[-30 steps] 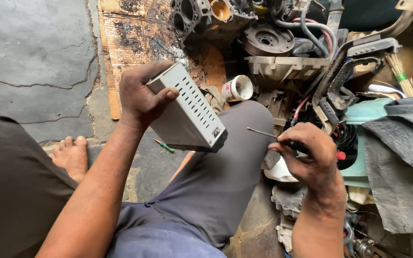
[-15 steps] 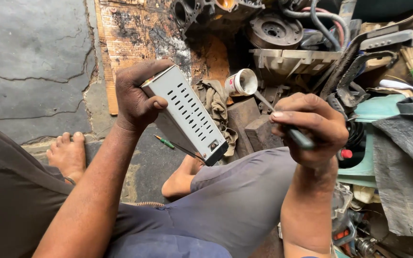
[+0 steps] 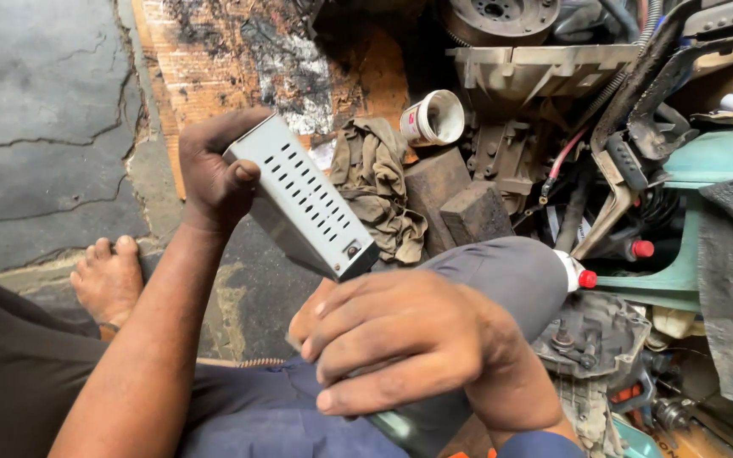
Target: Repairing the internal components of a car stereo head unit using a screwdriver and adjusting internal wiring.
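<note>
My left hand grips the upper end of a white metal box with rows of vent slots. The box slants down to the right, and a small screw shows near its lower corner. My right hand is close to the camera, just below that corner, fingers curled around the greenish handle of a screwdriver. The tool's shaft and tip are hidden behind the hand. Both hands are over my lap, above my bent knee in grey trousers.
A dirty rag, a white cup and wood blocks lie ahead on stained cardboard. Engine parts, hoses and a red-capped bottle crowd the right. My bare foot rests on cracked concrete at left.
My right hand with the screwdriver has swung from the right side to the lower centre, close under the box. The left hand keeps its grip on the box.
</note>
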